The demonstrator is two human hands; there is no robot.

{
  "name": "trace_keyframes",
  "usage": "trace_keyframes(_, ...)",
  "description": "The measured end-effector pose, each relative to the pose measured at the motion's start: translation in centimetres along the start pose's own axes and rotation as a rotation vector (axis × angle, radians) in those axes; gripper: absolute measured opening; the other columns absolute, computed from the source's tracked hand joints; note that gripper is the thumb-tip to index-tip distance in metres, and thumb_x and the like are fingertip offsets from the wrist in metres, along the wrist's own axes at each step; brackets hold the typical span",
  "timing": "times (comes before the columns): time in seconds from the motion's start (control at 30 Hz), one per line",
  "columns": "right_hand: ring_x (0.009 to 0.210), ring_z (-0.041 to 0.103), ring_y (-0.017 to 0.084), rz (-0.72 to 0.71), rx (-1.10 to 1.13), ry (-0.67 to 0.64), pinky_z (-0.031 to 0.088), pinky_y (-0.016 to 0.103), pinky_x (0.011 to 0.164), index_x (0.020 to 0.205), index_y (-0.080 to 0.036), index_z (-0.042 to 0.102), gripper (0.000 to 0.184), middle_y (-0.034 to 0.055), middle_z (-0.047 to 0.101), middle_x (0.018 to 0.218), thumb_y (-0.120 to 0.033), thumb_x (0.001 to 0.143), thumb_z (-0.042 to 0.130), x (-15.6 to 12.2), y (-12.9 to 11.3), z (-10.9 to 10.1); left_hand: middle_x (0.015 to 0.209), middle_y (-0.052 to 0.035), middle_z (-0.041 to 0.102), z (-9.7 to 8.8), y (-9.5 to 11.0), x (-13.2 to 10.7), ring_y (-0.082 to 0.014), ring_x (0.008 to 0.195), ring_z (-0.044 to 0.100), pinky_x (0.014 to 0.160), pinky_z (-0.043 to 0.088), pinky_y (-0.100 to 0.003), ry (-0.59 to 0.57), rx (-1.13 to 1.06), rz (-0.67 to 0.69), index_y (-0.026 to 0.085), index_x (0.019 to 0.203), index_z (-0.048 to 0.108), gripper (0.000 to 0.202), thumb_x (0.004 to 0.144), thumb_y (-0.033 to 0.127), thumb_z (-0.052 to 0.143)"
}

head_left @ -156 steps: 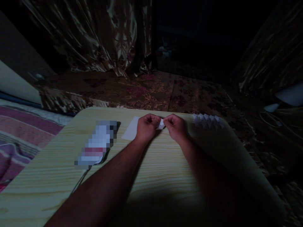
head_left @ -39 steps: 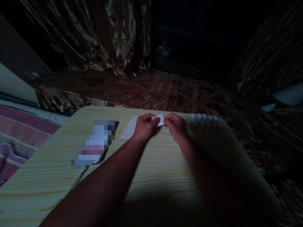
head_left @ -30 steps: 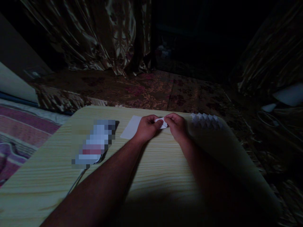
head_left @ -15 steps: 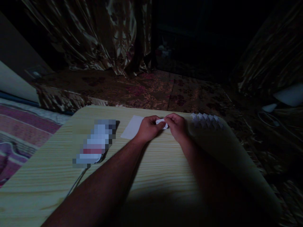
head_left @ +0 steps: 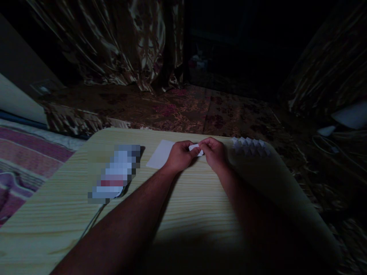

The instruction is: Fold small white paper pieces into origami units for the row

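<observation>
A small folded piece of white paper [head_left: 195, 147] is pinched between both hands above the far part of the wooden table. My left hand [head_left: 180, 156] grips its left side, thumb on top. The fingers of my right hand [head_left: 213, 151] are closed on its right end. Much of the paper is hidden by the fingers. Flat on the table beside my left hand lies a white sheet of paper [head_left: 159, 154], partly covered by that hand. To the right of my right hand stand several white folded paper stars [head_left: 248, 145] in rows.
On the left of the wooden table [head_left: 189, 202] lies a blurred-out device [head_left: 117, 172] with a cable [head_left: 91, 221] running toward me. A striped cloth [head_left: 28, 152] is at the left. Patterned curtains [head_left: 114, 42] hang behind, and a pale lamp [head_left: 351, 114] stands at the right.
</observation>
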State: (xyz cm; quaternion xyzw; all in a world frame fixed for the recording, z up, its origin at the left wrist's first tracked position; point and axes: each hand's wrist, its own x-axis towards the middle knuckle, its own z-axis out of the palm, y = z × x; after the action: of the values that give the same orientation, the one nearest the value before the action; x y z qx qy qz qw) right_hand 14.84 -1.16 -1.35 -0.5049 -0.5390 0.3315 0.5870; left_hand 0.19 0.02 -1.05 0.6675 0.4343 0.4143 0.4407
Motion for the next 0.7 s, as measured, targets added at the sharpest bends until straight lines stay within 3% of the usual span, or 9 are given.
trace_keyframes(0.47,0.060,0.055,0.014,-0.010,-0.015,0.024,0.041,0.025,0.055,0.071,-0.017,0.060,0.015,-0.0003,0.059,0.064,-0.032,0.074,0.060,0.08,-0.09,0.11,0.065,-0.0008,0.060,-0.03,0.10,-0.05,-0.0100,0.054,0.044,0.049,0.031,-0.022,-0.022,-0.023,0.022,0.014,0.077,0.066,0.033,0.068,0.046,0.070)
trace_keyframes(0.7,0.061,0.054,0.014,0.000,-0.047,0.008,0.042,0.025,0.056,0.072,-0.018,0.060,0.017,-0.0002,0.060,0.065,-0.035,0.075,0.060,0.10,0.08,0.04,0.059,0.0009,0.055,-0.11,0.09,-0.03,-0.0094,0.052,0.041,0.048,0.029,-0.022,0.024,-0.004,0.001,0.014,0.070,0.064,0.032,0.068,0.046,0.070)
